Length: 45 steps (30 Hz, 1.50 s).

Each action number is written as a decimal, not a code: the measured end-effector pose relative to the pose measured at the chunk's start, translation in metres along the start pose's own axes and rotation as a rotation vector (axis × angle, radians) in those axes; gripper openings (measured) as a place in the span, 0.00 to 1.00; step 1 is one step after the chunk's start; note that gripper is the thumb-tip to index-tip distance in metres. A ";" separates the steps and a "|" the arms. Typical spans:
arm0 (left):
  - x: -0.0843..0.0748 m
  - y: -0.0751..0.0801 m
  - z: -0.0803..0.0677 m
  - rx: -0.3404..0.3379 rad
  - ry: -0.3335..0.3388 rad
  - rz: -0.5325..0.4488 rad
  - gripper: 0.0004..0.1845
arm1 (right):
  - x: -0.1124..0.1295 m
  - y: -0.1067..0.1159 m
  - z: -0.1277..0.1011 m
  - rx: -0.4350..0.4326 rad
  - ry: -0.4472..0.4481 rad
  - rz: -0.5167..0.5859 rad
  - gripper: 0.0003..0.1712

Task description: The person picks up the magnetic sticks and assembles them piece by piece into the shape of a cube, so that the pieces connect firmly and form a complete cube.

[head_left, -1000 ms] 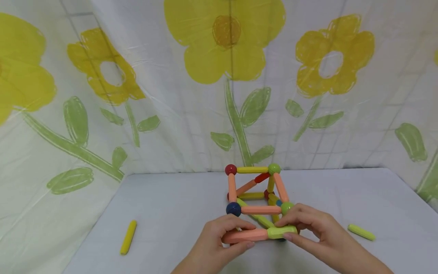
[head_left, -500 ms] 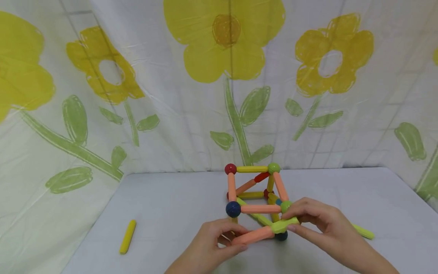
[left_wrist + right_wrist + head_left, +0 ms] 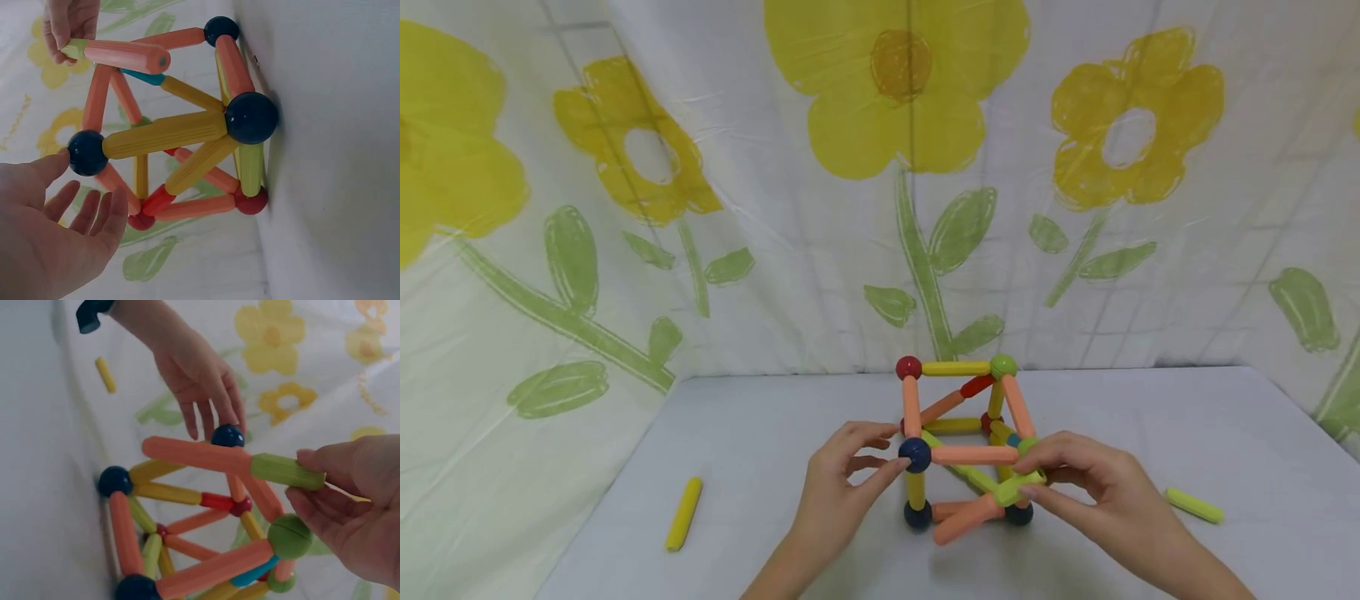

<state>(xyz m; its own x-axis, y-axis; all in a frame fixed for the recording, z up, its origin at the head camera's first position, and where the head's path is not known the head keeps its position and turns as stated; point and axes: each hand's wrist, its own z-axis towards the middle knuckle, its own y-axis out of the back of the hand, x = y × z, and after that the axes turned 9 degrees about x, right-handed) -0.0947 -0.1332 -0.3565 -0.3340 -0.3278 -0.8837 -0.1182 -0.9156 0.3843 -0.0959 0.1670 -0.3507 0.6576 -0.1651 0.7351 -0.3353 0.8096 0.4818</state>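
Observation:
A cube frame (image 3: 958, 442) of orange, yellow and green rods joined by balls stands mid-table. My left hand (image 3: 880, 454) is open beside it, a fingertip touching the dark blue ball (image 3: 915, 454) at the near top-left corner; the left wrist view shows the same ball (image 3: 86, 152) and spread fingers (image 3: 94, 209). My right hand (image 3: 1036, 483) pinches the green rod (image 3: 1018, 487), which is joined end to end with an orange rod (image 3: 966, 517) that slants down in front of the frame. The right wrist view shows this green rod (image 3: 287, 472) and orange rod (image 3: 197, 455).
A loose yellow rod (image 3: 682, 514) lies on the white table (image 3: 737, 433) to the left, and a yellow-green rod (image 3: 1193, 506) lies to the right. A cloth printed with yellow flowers (image 3: 880, 167) hangs behind and at both sides.
My left hand let go of the orange rod and rose to the dark blue ball. My right hand lifted the green end, so the joined rods now slant.

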 end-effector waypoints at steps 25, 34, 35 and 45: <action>0.007 -0.011 -0.002 0.065 0.056 -0.157 0.18 | -0.015 -0.042 0.001 -0.124 0.187 -0.328 0.08; 0.006 -0.011 -0.001 0.065 0.061 -0.157 0.18 | -0.012 -0.034 0.002 -0.153 0.187 -0.368 0.17; 0.006 -0.011 -0.001 0.066 0.062 -0.158 0.18 | -0.011 -0.032 0.002 -0.154 0.180 -0.373 0.17; 0.005 -0.010 -0.001 0.073 0.064 -0.154 0.18 | -0.013 -0.016 0.002 -0.041 0.234 -0.356 0.18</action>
<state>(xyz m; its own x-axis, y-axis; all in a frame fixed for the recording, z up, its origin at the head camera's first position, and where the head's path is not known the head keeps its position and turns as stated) -0.0942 -0.1262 -0.3649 -0.2465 -0.2010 -0.9481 -0.2318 -0.9376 0.2591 -0.1004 0.1552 -0.3666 0.8642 -0.3105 0.3959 -0.0351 0.7476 0.6632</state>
